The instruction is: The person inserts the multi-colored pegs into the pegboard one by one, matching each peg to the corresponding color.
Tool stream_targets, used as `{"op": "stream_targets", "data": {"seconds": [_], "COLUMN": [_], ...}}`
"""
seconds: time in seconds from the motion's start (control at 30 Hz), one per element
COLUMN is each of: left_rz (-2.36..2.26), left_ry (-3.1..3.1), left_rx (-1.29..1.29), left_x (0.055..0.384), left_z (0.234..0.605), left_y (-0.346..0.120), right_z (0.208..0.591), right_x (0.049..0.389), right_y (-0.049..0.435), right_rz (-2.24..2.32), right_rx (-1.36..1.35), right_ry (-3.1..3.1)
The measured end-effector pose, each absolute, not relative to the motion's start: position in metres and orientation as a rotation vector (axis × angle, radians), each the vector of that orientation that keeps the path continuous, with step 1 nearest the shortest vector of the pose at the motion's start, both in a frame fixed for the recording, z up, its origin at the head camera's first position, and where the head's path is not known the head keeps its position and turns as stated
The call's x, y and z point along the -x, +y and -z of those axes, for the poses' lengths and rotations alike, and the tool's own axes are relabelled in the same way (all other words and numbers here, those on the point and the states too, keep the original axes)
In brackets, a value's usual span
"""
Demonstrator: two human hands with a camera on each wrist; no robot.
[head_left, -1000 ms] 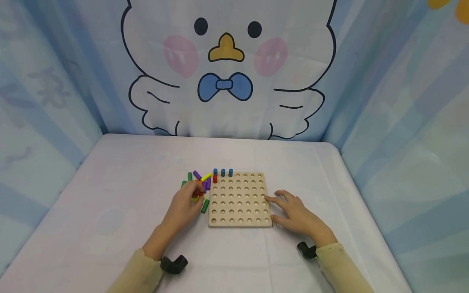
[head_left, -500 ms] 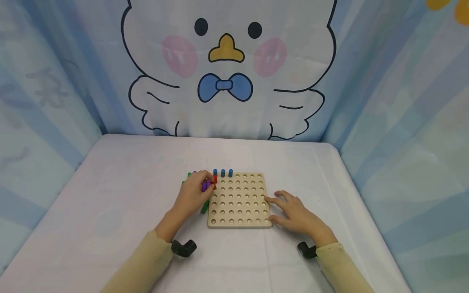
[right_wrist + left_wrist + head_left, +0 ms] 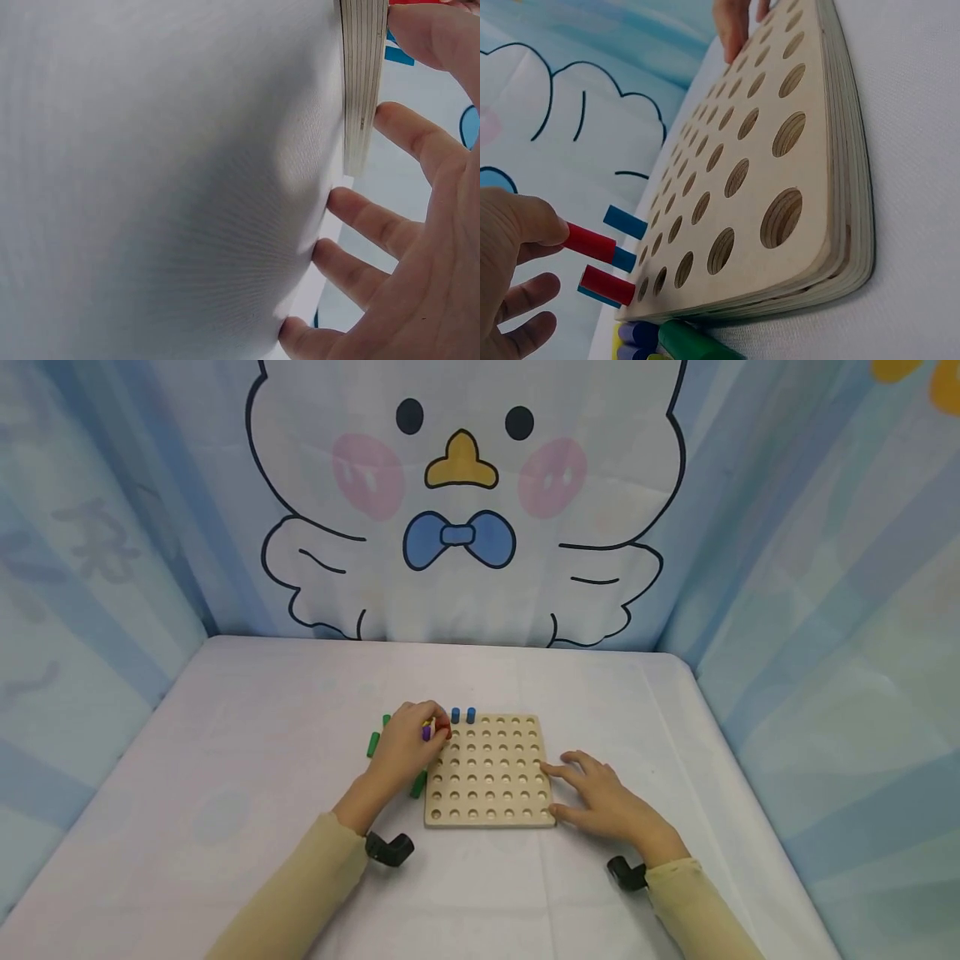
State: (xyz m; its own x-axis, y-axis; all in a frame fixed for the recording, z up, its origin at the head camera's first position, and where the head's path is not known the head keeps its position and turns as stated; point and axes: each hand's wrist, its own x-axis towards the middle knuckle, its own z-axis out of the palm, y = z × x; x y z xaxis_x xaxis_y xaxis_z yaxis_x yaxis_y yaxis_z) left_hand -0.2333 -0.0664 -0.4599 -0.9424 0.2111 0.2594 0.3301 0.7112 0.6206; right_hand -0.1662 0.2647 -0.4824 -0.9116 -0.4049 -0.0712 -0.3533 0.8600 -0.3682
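A wooden pegboard (image 3: 489,824) with rows of round holes lies flat on the table. My left hand (image 3: 402,748) is above its far left corner, pinching a red peg (image 3: 589,241) between thumb and finger. Another red peg (image 3: 606,286) stands in a hole near that corner. Blue pegs (image 3: 471,716) stand along the far row; the left hand hides the leftmost one in the head view. At the board's right edge, my right hand (image 3: 603,793) spreads its fingers, with thumb and index finger touching the side and the other fingertips on the cloth.
Loose pegs lie left of the board, partly hidden by the left hand: a green peg (image 3: 372,744), another near the board's left edge, and purple ones (image 3: 637,332). A white cloth (image 3: 247,760) covers the table. Printed curtains (image 3: 465,602) enclose its back and sides.
The left hand has moved from the loose pegs, right and away from the body, to the board's far left corner, bringing a red peg. The right hand stays in place.
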Motion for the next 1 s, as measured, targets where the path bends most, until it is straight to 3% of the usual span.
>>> {"op": "stream_targets", "data": {"seconds": [1.0], "left_rz": [1.105], "left_ry": [-2.800], "left_rx": [0.428], "left_x": [0.249], "left_z": [0.474], "left_y": [-0.051], "right_z": [0.483], "right_x": [0.166], "right_y": [0.266], "right_rz": [0.530], "right_rx": [0.616], "right_ry": [2.890]}}
